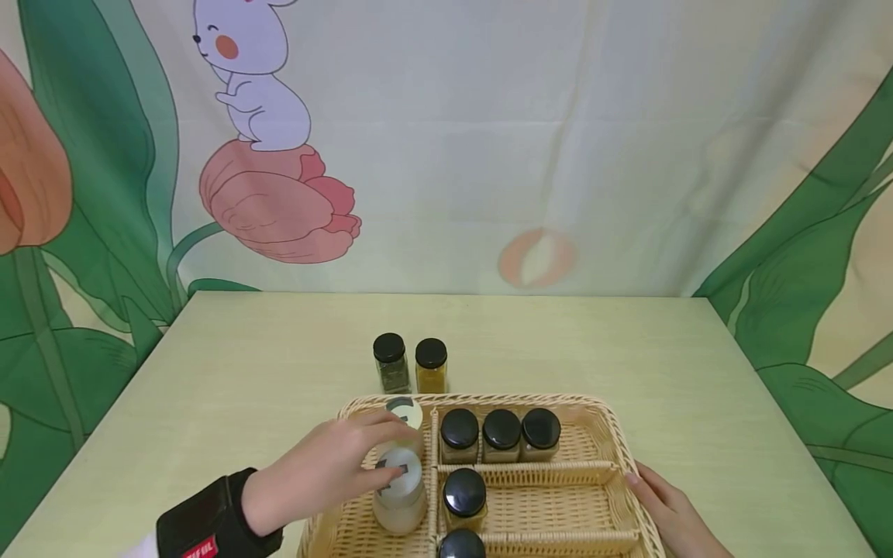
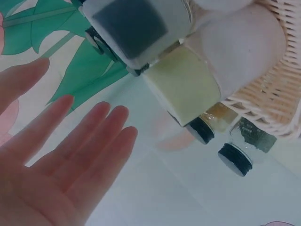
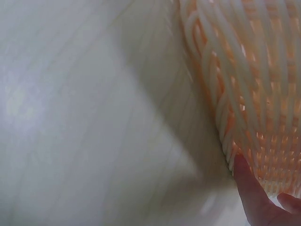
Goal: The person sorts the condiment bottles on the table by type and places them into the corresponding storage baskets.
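My left hand is over the left compartment of a wicker basket, close to two pale-topped jars. The rear jar's lid is pale yellow; the front jar has a translucent whitish lid. In the left wrist view, the left hand's fingers are straight and spread, clear of the pale yellow lid. At the basket's right side, my right hand holds it, with the thumb at the rim. One finger lies against the outer weave in the right wrist view.
Three black-lidded jars stand in a row in the basket's back right compartment. Another black-lidded jar is in the middle one, with one more in front. Behind the basket are a green-filled jar and a yellow-filled jar.
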`<action>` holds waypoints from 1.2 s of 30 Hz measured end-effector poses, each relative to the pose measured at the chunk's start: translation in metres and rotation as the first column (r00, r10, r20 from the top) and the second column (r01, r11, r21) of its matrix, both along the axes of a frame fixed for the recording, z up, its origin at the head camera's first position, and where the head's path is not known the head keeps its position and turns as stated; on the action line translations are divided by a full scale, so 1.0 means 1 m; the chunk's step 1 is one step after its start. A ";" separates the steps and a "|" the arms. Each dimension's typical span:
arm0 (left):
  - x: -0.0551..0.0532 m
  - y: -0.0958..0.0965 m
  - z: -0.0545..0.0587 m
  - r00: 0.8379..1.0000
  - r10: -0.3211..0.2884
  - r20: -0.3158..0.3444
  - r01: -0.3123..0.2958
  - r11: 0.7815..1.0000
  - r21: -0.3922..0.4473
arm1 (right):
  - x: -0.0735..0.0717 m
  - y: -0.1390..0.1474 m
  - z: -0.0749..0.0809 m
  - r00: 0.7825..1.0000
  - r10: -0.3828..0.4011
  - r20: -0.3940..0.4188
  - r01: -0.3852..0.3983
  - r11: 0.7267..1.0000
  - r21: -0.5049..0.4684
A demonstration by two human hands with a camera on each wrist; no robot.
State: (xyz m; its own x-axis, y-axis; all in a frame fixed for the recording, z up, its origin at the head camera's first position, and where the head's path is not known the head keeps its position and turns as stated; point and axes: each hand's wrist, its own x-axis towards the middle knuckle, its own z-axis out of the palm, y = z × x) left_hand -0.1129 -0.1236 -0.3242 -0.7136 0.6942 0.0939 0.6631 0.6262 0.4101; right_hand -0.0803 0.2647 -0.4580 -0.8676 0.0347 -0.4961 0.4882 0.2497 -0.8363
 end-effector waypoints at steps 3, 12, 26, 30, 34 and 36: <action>-0.005 0.000 0.004 1.000 -0.001 -0.005 0.002 1.000 0.006 | 0.000 0.001 0.001 1.000 0.004 0.001 -0.003 1.000 -0.006; -0.030 -0.002 0.008 0.996 0.041 -0.080 -0.040 0.999 0.013 | 0.000 0.001 0.001 1.000 0.005 0.018 -0.004 1.000 -0.031; -0.093 -0.003 0.003 0.985 0.173 -0.009 -0.173 0.985 -0.026 | -0.002 0.003 0.000 0.999 -0.003 0.044 0.006 0.997 -0.081; -0.105 0.000 0.001 0.984 0.180 0.008 -0.180 0.984 -0.012 | -0.001 0.002 0.000 1.000 0.007 0.022 -0.007 0.999 -0.032; -0.114 0.003 -0.002 0.981 0.191 0.013 -0.191 0.981 -0.024 | -0.001 0.001 0.000 1.000 0.010 0.010 -0.010 1.000 -0.014; -0.119 0.003 -0.004 0.980 0.196 0.013 -0.196 0.980 -0.040 | -0.001 0.000 0.000 1.000 0.002 0.010 -0.002 1.000 -0.009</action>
State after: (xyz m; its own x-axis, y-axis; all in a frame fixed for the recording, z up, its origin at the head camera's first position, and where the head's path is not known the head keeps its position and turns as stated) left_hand -0.2314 -0.1203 -0.3281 -0.8375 0.5436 0.0567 0.5192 0.7589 0.3930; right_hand -0.0814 0.2649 -0.4584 -0.8624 0.0286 -0.5054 0.4963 0.2437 -0.8332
